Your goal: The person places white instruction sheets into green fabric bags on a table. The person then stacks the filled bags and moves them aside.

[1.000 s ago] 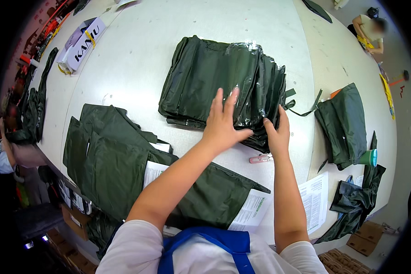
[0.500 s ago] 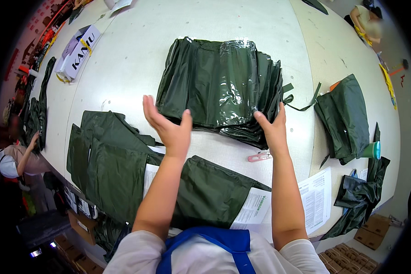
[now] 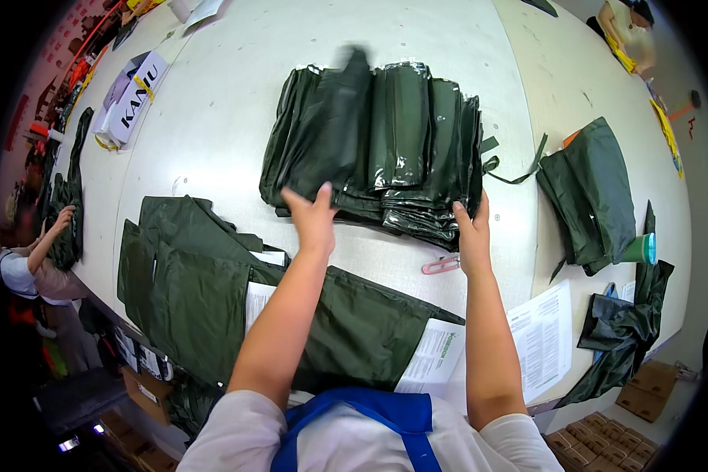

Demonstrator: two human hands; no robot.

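Observation:
A thick stack of folded, shiny dark green coated-fabric pieces lies on the table in front of me. At its near left edge, my left hand grips a folded dark green fabric piece, thumb and index finger on its near end. The far end of that piece stands raised and smeared by motion. My right hand holds the stack's near right corner, thumb at the front and fingers along the side. Some of its fingertips are hidden. Just in front of that corner lies a pink clip-like tool.
Flat green fabric pieces with printed sheets lie along the near edge. To the right stand a green bundle and a teal-lidded cup. A white box sits far left. Other people work at both sides.
My left hand has moved from open beside the stack onto its near edge and taken hold of a fabric piece, whose far end has lifted. My right hand stays at the corner.

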